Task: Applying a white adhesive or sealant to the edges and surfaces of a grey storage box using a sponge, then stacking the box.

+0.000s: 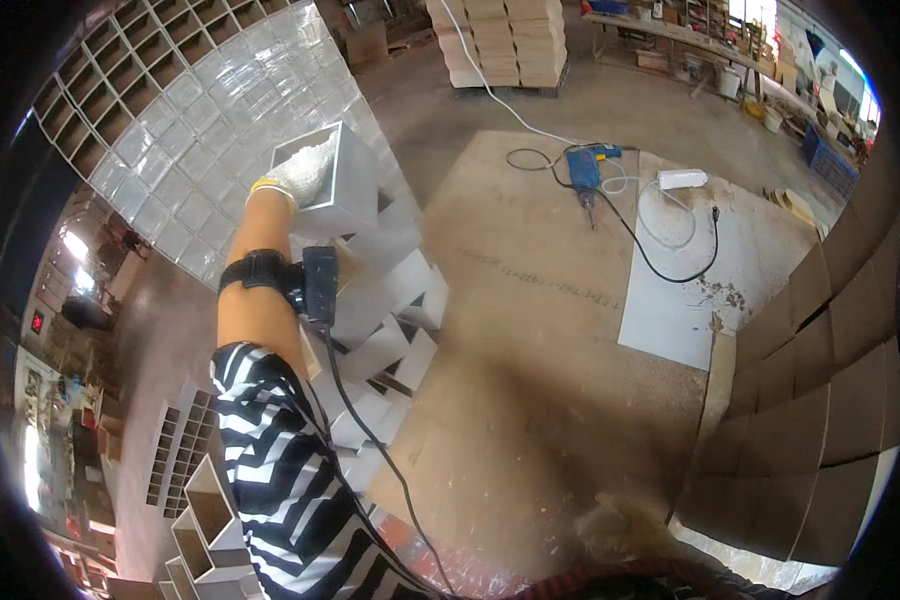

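My left hand (308, 174), in a white knit glove with a yellow cuff, reaches over the rim of a white open box (353, 190) and grips it; its fingertips are hidden inside. Below that box lie several white panels or boxes (395, 285) in a jumbled heap. At the lower right my right hand (620, 525), in a pale glove, is smeared by motion and dark, so its fingers cannot be made out. It is over the near part of the brown board (530, 300), and I cannot tell whether it holds anything.
A blue power drill (585, 172) and a white power strip (682, 179) lie with cables at the board's far end. Stacked brown cartons (800, 390) rise at right. Plastic-wrapped boxes (210, 130) stand at far left. A pallet stack (505, 45) is behind.
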Motion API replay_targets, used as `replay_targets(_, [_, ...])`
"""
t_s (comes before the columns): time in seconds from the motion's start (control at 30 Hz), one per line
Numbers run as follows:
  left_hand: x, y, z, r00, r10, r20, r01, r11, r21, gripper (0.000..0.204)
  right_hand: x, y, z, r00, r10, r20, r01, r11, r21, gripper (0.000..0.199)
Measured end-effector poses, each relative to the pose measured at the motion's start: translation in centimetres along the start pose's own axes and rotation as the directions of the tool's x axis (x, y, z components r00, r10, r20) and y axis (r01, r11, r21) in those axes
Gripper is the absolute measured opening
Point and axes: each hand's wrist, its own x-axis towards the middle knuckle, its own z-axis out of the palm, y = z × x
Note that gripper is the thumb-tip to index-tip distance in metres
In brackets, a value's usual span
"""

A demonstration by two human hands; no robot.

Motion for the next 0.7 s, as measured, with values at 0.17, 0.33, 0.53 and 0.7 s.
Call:
replay_targets(0.17, [3.7, -3.2, 2.2, 0.996, 0.084, -0.034, -0.089, 0.979, -0.181, 0.066, 0.5, -12.6, 0.6, 0.997, 0.080, 0.000, -0.080, 0.994, -0.076, 0.084])
replay_targets(0.33, [9.4, -5.9, 5.6, 0.993, 0.115, 0.006, -0.115, 0.987, 0.108, 0.060, 0.7, -9.1, -0.4, 0.990, 0.140, 0.022, -0.141, 0.969, 0.204, 0.082])
replay_targets(0.53, [10.7, -5.0, 4.3, 0.993, 0.118, 0.000, -0.118, 0.990, 0.076, 0.052, 2.1, -8.9, -1.3, 0.984, 0.179, -0.022, -0.164, 0.939, 0.300, 0.078])
replay_targets(0.7, [11.6, -5.3, 3.3, 0.994, 0.105, -0.031, -0.102, 0.989, 0.103, 0.046, 3.8, -9.1, -2.0, 0.989, 0.151, -0.009, -0.142, 0.949, 0.282, 0.077])
